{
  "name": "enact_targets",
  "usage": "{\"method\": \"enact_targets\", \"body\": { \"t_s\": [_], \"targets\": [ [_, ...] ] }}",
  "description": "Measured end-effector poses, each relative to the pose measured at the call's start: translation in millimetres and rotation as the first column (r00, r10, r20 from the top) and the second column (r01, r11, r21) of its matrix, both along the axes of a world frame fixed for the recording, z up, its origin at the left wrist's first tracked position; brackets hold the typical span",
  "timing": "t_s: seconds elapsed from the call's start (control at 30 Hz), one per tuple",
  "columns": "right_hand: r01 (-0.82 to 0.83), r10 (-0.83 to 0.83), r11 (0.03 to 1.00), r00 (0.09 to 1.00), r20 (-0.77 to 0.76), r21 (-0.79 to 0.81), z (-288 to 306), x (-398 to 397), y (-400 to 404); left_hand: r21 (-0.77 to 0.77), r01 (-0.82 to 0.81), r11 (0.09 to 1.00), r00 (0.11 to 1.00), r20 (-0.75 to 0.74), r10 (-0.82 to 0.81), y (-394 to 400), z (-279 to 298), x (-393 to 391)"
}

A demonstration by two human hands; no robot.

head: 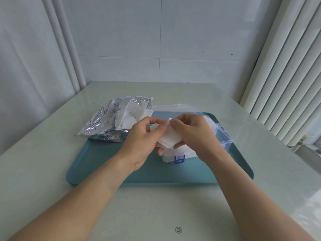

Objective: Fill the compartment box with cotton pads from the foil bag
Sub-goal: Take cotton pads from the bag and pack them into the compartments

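pads: a small stack of white cotton pads (169, 136) is up off the tray, held between both hands just above the box, dead centre of the scene
left hand: the left hand (145, 134) has its fingers curled under and round the stack from 9 o'clock, thumb on top, so the whole bundle sits in that palm
right hand: the right hand (192, 132) pinches the top edge of the pads at 12 o'clock with fingertips, looks to be peeling or squaring a few off
box: clear box (224, 136) with a blue latch (179, 159) sits under and to 3 o'clock of the hands; white already shows inside, though which compartments are full I cannot tell
bag: foil bag (107, 122) lies open at 10 o'clock, mouth toward the hands, more pads spilling at its lip
tray: teal tray (107, 164) carries box and part of the bag
handling: I'd judge these featherlight, soft and floppy, clingy layer to layer, so pinch by the edges and support underneath; squeeze lightly or they crease
risk: a loose pad could slide off the stack
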State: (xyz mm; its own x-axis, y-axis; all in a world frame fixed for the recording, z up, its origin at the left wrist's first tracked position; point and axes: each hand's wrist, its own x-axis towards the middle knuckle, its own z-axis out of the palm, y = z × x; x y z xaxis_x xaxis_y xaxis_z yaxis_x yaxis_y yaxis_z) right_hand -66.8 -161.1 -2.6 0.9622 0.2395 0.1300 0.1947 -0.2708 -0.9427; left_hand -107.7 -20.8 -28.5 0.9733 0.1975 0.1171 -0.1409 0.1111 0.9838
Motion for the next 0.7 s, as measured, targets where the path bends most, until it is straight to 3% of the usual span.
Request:
{"method": "enact_targets", "body": {
  "t_s": [0.13,0.23,0.3,0.37,0.47,0.6,0.7],
  "targets": [
    [0.136,-0.124,0.987,0.983,0.132,-0.081,-0.9,6.4,-1.1,0.028,0.021,0.999,1.000,-0.014,-0.020,0.7,-0.9,0.0],
    [0.283,-0.292,0.956,0.923,0.251,0.073,4.9,9.1,-8.3,0.027,-0.074,0.997,0.997,-0.010,0.074,1.3,-1.7,1.0],
    [0.282,-0.323,0.937,0.925,0.199,0.206,11.0,7.6,-12.1,0.042,-0.187,0.982,0.982,0.034,0.185,3.7,-2.9,3.4],
    [0.146,-0.164,0.945,0.986,0.040,0.292,14.8,0.5,-10.1,0.092,-0.293,0.952,0.954,0.090,0.285,6.2,-4.9,5.6],
    [0.001,0.000,0.995,1.000,-0.010,0.101,7.3,-8.6,0.4,0.107,-0.383,0.917,0.919,0.144,0.367,4.7,-2.6,4.0],
    [0.154,-0.123,0.982,0.959,0.255,-0.105,-4.4,-10.3,12.4,0.012,-0.339,0.941,0.930,0.154,0.333,-4.1,3.7,-2.4],
    [0.188,-0.148,0.976,0.946,0.288,-0.113,-8.9,-9.6,14.8,-0.087,-0.206,0.975,0.963,0.156,0.218,-10.3,8.5,-7.3]
  ]
}}
